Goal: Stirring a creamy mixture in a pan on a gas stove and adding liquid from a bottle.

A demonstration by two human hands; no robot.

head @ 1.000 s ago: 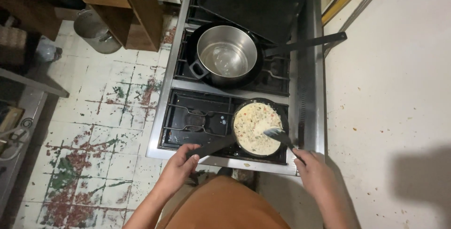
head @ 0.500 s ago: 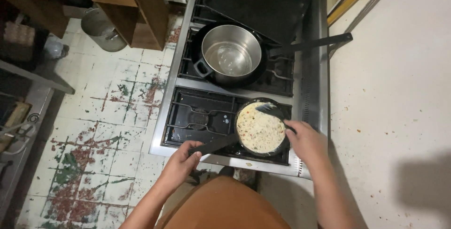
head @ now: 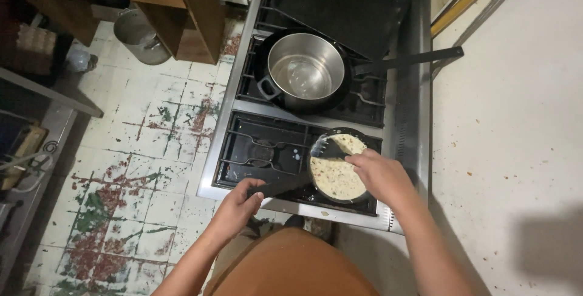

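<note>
A small black frying pan sits on the near right burner of a gas stove, with a pale flat omelette speckled with bits in it. My left hand grips the pan's black handle, which points left. My right hand is closed on a black slotted spatula whose blade lies at the far left edge of the omelette.
A steel pot holding some water stands inside a larger black pan on the far burner. A black griddle lies at the back. A pale counter runs on the right; worn tiled floor and wooden furniture are to the left.
My right hand moved from the stove's front right edge over the pan, and the spatula swung from the pan's right side to the omelette's far left edge. My left hand kept hold of the handle.
</note>
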